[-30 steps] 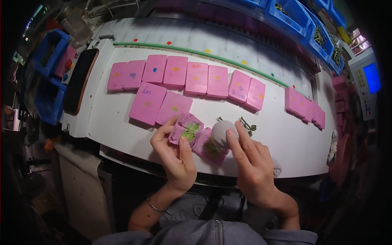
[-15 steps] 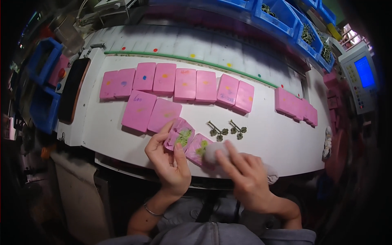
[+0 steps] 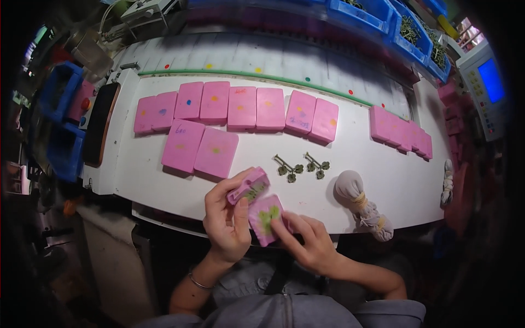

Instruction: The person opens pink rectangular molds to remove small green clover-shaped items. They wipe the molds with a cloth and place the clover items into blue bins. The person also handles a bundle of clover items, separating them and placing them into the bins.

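Note:
A small pink rubber mould [image 3: 266,224] is spread in two parts above the table's near edge, with green-stained flower-shaped hollows on its inner faces. My left hand [image 3: 227,218] grips the upper-left part between thumb and fingers, bending it back. On the other part rests my right hand [image 3: 309,240], its index fingertip at the green patch and its other fingers curled by the right edge; the thumb is mostly hidden. Beyond the mould lie two dark green flower sprigs [image 3: 288,168]. A tied whitish cloth pouch [image 3: 351,188] lies to the right of my hands.
Larger pink moulds [image 3: 213,101] with coloured dots stand in a row along the back, two more [image 3: 216,153] in front. Smaller pink blocks [image 3: 394,130] line up at right. Blue bins [image 3: 410,33] hold green pieces. A control box with a blue screen [image 3: 491,81] stands far right.
My right hand has let go of the cloth pouch, which now lies on the table to the right. That hand has moved onto the mould, and the mould's two parts are bent further apart.

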Action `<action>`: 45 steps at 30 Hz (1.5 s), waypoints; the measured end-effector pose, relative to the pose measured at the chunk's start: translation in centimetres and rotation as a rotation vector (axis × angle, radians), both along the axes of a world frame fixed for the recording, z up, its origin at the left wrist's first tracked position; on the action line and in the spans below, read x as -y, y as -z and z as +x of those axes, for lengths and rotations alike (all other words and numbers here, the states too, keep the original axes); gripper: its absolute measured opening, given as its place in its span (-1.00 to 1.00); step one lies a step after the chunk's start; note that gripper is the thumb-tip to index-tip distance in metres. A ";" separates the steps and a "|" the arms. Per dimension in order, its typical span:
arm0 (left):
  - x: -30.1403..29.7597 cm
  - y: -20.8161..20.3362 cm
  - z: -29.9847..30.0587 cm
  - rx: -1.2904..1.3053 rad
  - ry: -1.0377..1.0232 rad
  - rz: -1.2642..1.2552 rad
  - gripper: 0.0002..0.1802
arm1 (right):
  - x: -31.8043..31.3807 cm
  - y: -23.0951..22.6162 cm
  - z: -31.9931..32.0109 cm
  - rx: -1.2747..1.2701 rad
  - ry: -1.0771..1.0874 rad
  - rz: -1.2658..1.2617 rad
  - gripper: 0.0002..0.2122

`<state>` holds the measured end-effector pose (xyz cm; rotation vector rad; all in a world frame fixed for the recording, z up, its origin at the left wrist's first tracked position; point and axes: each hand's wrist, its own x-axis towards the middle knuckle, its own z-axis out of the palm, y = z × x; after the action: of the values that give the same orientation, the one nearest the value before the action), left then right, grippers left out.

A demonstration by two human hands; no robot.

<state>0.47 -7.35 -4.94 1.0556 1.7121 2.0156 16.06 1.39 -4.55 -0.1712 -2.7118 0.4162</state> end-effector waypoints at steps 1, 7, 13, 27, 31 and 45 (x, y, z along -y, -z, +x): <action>0.3 -0.1 -0.1 0.060 0.051 -0.026 -0.70 | -0.2 0.3 0.3 -0.037 -0.016 0.001 -0.55; 0.4 -0.5 -0.3 0.198 0.241 -0.005 -0.71 | -1.8 -1.0 -0.8 -0.284 -0.098 -0.055 -0.61; 0.6 0.0 -0.9 0.363 0.411 0.104 -0.69 | -1.9 -2.5 -3.2 -0.285 0.193 -0.493 -0.66; 0.6 -0.9 -0.9 0.116 0.215 -0.133 -0.63 | -2.8 -3.4 -4.4 -0.195 0.164 -0.910 -0.75; 0.4 -1.4 -1.4 0.170 0.234 -0.156 -0.68 | -3.1 -3.3 -4.3 -0.174 0.163 -0.982 -0.78; 0.6 -2.5 -3.8 0.618 0.547 -0.081 -0.45 | -2.8 -3.8 -5.8 -0.261 0.140 -1.353 -0.73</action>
<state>-3.36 -7.96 -2.43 0.6676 1.0350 1.6562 10.27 4.20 -0.70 -0.5845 -1.7116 1.9519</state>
